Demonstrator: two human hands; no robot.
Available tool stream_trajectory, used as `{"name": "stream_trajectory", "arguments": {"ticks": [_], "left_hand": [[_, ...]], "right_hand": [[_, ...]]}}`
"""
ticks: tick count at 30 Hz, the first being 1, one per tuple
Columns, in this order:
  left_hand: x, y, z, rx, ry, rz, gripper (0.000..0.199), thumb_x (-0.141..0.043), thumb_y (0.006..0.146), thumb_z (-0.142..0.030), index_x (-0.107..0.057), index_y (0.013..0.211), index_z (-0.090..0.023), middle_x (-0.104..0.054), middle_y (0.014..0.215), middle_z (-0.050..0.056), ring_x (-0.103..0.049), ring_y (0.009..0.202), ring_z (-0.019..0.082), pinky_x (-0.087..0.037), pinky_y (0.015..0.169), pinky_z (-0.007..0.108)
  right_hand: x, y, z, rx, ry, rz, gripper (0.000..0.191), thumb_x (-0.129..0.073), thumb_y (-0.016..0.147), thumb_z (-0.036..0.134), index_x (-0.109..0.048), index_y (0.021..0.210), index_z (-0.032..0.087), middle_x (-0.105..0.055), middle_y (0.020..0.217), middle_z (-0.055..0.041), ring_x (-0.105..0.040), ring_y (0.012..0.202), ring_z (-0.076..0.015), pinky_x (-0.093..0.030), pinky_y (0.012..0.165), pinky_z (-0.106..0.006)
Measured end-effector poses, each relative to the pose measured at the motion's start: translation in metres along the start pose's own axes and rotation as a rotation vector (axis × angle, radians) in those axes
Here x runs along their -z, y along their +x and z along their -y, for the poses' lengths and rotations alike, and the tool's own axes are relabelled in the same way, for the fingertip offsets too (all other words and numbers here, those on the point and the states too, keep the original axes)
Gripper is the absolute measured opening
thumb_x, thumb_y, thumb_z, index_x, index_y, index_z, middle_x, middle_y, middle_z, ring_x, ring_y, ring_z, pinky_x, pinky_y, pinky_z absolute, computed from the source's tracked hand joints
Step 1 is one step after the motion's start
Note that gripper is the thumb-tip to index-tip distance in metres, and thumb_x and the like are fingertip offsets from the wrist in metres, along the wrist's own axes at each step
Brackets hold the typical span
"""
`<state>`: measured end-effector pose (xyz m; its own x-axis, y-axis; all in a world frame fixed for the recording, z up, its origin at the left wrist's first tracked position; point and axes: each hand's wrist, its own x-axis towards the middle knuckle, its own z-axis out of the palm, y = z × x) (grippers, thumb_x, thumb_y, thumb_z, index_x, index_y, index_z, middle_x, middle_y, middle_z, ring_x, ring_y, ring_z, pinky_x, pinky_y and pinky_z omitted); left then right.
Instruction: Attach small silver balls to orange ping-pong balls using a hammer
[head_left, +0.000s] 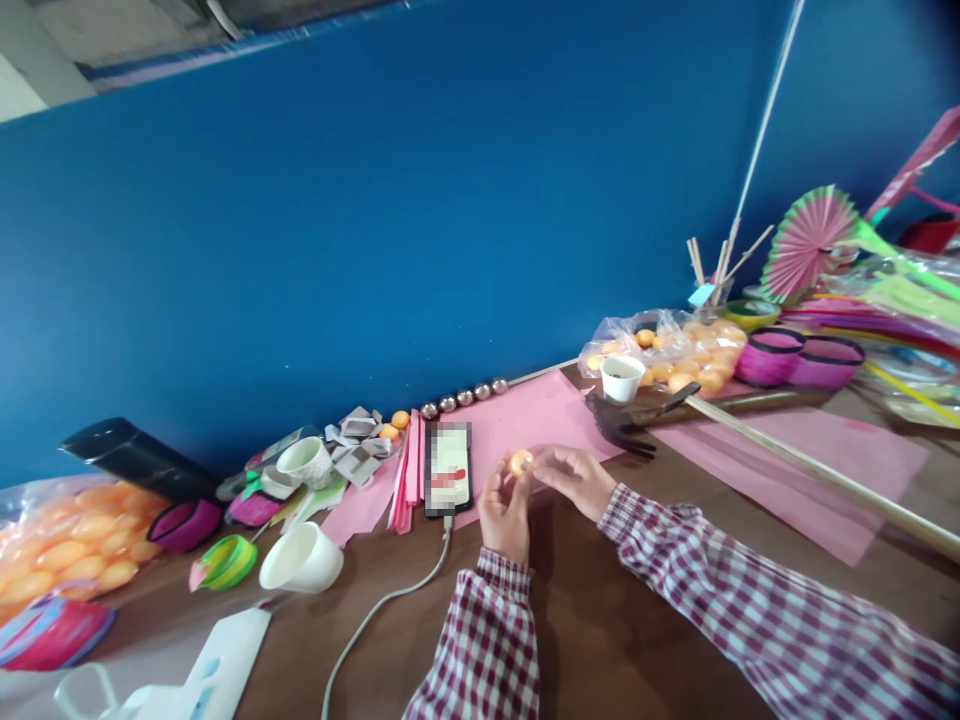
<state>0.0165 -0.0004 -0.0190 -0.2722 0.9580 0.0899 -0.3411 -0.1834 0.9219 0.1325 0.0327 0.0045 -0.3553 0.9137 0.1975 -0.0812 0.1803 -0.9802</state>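
An orange ball (521, 463) is held above the brown table, near the edge of a pink paper sheet (525, 410). My left hand (506, 510) grips the ball between thumb and fingers from below and the left. From the right, my right hand (576, 478) reaches to the ball with its fingertips pinched together at its side; whatever they hold is too small to make out. Just left of my hands lies a phone (448, 468) with a cable plugged in. Several shiny metal balls (465, 397) form a row behind.
A hammer (621, 425) and a long stick (817, 468) lie at right, near a white cup (622, 378) and bagged orange balls (697, 355). White cups (302, 558), another bag of balls (82, 540) and a power strip (225, 665) stand left.
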Motion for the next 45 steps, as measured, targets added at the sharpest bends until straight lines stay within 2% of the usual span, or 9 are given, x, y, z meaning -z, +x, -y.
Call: {"name": "stream_trajectory", "arguments": {"ticks": [30,45], "left_hand": [[-0.0023,-0.0006,-0.0052,0.023,0.009,-0.016,0.047,-0.063,0.066,-0.027,-0.05,0.11,-0.015,-0.058,0.108,0.011,-0.056,0.097,0.02,-0.044,0.084,0.033],[0.0004,0.0004,-0.0008,-0.035,0.075,-0.004,0.044,-0.061,0.068,-0.027,-0.05,0.109,-0.016,-0.055,0.113,0.011,-0.051,0.103,0.022,-0.041,0.087,0.034]], "right_hand": [[0.0003,-0.0024,0.0039,0.019,-0.023,0.025,0.023,-0.055,0.071,0.036,-0.062,0.075,0.015,-0.058,0.102,-0.0059,-0.056,0.09,-0.018,-0.047,0.079,-0.032],[0.0007,-0.003,0.0029,0.019,0.039,0.056,0.02,-0.055,0.072,0.034,-0.061,0.074,0.015,-0.055,0.103,-0.0058,-0.054,0.092,-0.0175,-0.047,0.079,-0.032]]}}
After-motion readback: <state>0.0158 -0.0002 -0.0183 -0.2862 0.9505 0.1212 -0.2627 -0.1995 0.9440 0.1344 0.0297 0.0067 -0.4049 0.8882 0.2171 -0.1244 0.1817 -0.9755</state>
